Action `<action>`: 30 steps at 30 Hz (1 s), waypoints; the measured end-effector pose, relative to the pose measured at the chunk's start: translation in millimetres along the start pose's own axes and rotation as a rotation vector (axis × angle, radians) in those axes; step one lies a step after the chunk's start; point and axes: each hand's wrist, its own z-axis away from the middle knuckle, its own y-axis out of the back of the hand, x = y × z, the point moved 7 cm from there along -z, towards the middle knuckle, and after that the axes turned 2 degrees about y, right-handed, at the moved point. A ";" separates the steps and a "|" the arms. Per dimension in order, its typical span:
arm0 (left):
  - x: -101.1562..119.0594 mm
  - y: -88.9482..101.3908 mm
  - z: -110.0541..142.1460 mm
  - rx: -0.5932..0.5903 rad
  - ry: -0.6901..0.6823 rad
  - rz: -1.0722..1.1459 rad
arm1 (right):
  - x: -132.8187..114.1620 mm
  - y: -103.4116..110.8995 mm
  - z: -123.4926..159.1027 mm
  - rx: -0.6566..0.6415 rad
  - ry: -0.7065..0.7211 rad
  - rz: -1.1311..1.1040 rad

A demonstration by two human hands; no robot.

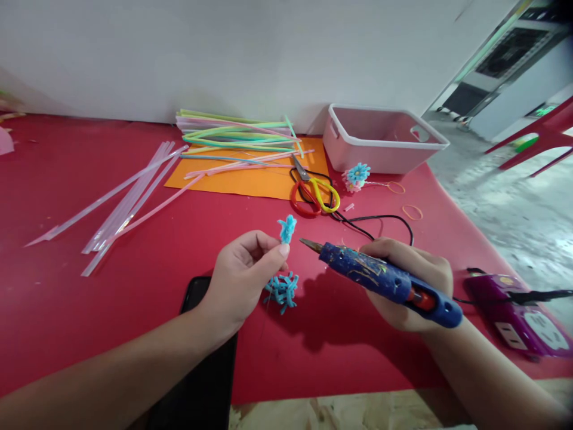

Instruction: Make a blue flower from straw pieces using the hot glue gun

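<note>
The left hand (244,280) pinches the soft, light-looking blue fuzzy piece (287,229) above the table (147,316), best held low, while the right hand (405,278) grips the stiff-looking blue tool (385,280) by its body.

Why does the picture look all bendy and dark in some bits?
Head view: wide-lens look, the box and red table edge slanting; a soft shadow on the table below the blue tool; pale shine on the clear straws; the phone nearly black; the far floor looks soft.
</note>
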 end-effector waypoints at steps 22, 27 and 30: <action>-5.2 -2.6 -5.0 0.069 0.115 0.083 | 10.1 8.2 2.2 0.094 -0.194 0.075; -5.8 -3.7 -5.0 0.038 0.127 0.069 | 18.9 7.4 5.8 0.115 -0.256 0.068; -5.3 -3.6 -4.1 0.035 0.138 0.071 | 24.1 4.9 6.4 0.111 -0.227 0.027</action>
